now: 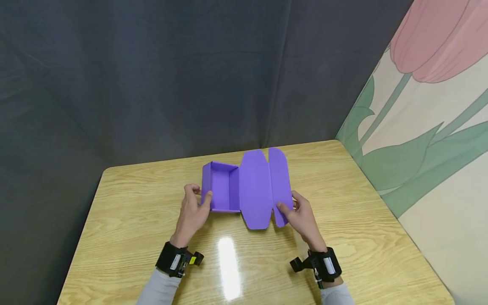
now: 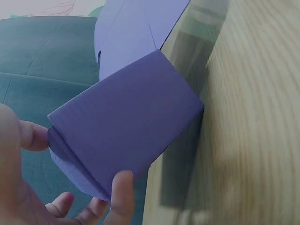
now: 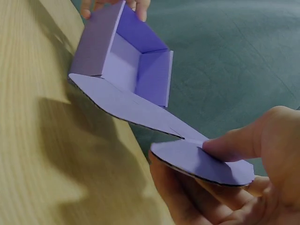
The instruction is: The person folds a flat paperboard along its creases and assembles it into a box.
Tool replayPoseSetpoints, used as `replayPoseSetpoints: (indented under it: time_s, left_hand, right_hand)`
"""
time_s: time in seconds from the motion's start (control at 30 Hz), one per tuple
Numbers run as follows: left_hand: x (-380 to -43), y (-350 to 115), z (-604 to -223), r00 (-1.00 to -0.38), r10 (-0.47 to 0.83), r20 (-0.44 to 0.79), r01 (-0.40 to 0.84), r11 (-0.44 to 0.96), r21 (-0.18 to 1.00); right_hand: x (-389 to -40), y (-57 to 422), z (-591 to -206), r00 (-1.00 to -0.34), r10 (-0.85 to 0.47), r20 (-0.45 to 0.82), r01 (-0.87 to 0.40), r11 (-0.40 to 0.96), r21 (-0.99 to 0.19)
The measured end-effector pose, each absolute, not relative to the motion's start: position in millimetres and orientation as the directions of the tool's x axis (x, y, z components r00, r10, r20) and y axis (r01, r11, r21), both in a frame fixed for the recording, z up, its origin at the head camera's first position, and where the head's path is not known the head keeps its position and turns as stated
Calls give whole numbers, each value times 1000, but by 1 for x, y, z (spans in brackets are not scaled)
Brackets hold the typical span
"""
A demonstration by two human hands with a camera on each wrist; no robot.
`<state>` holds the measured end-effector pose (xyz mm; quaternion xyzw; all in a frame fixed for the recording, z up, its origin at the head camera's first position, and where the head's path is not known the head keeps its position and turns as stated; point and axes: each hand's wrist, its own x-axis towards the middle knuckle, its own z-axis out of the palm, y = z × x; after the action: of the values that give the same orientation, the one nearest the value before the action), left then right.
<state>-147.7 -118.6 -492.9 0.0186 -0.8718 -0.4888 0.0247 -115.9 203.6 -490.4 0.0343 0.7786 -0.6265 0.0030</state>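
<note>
A purple cardboard box (image 1: 220, 186) with its lid (image 1: 255, 190) folded out to the right is held between both hands over the table. My left hand (image 1: 192, 214) grips the box's left wall, thumb at its rim and fingers on the outside. My right hand (image 1: 303, 217) pinches the lid's end flap (image 1: 280, 182), thumb on top and fingers beneath. In the right wrist view the box's open inside (image 3: 133, 61) shows nothing in it. The left wrist view shows one plain outer side (image 2: 126, 108) of the box, tilted above the table.
The wooden table (image 1: 133, 237) spreads around the box, with a bright reflection near the front. A dark curtain (image 1: 183, 76) hangs along the back edge. At the right is a wall covering (image 1: 438, 148) with a tulip pattern.
</note>
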Motion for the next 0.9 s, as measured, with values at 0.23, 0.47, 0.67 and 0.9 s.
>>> replayPoseSetpoints:
  time_s: [0.23, 0.47, 0.67, 0.9]
  left_hand:
    - [-142, -118, -497, -999, 17, -37, -24, 483, 875]
    - [-140, -122, -501, -991, 106, -88, -31, 453, 891]
    - [-138, -123, -501, -992, 108, -64, -7, 460, 888]
    - [-138, -125, -502, -995, 97, 3, 57, 563, 824]
  right_hand:
    - [-123, 210, -480, -1000, 0, 26, -26, 215, -976]
    - [-129, 219, -465, -990, -45, 131, -139, 348, -927]
    - [-138, 224, -454, -984, -120, 132, -167, 370, -914]
    - [-148, 221, -439, -969, -198, 148, -222, 435, -873]
